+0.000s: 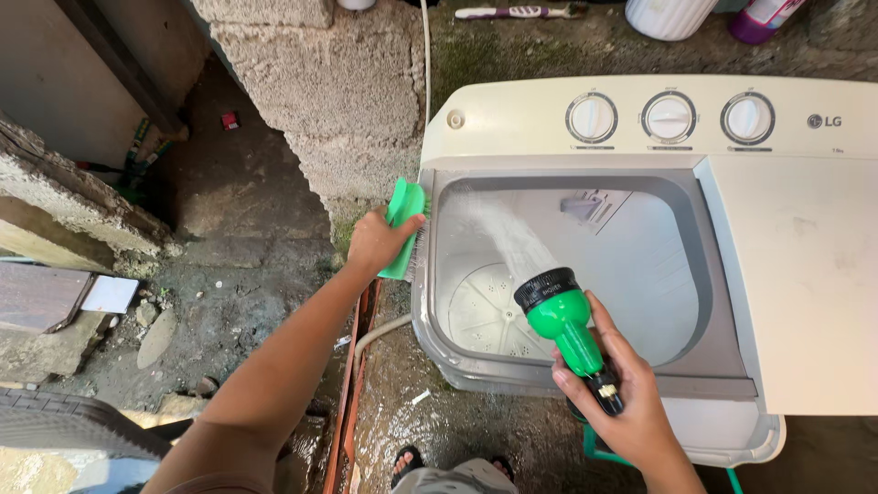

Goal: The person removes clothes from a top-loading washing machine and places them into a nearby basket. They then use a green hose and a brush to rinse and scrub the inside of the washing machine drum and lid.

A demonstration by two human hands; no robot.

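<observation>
Counts from the head view:
- Hands: 2, left hand (373,242) and right hand (622,393)
- Green scrub brush (403,227): 1
- Green spray nozzle (564,320): 1, with 1 water jet (508,233) out of it
- Washing machine (640,119): 1, with 1 open wash tub (640,274)
- Control dials: 3, left dial (592,117), middle dial (669,117), right dial (748,118)
- Closed lid panel (805,274): 1
- Pale hose (380,331) on the ground: 1
- Feet in sandals at bottom edge: 2, left foot (407,457) and right foot (502,467)
- White bucket (670,16): 1
- Purple container (764,18): 1
- Long brush (517,12) on the ledge: 1
- Tyre (55,421): 1, partly in view
</observation>
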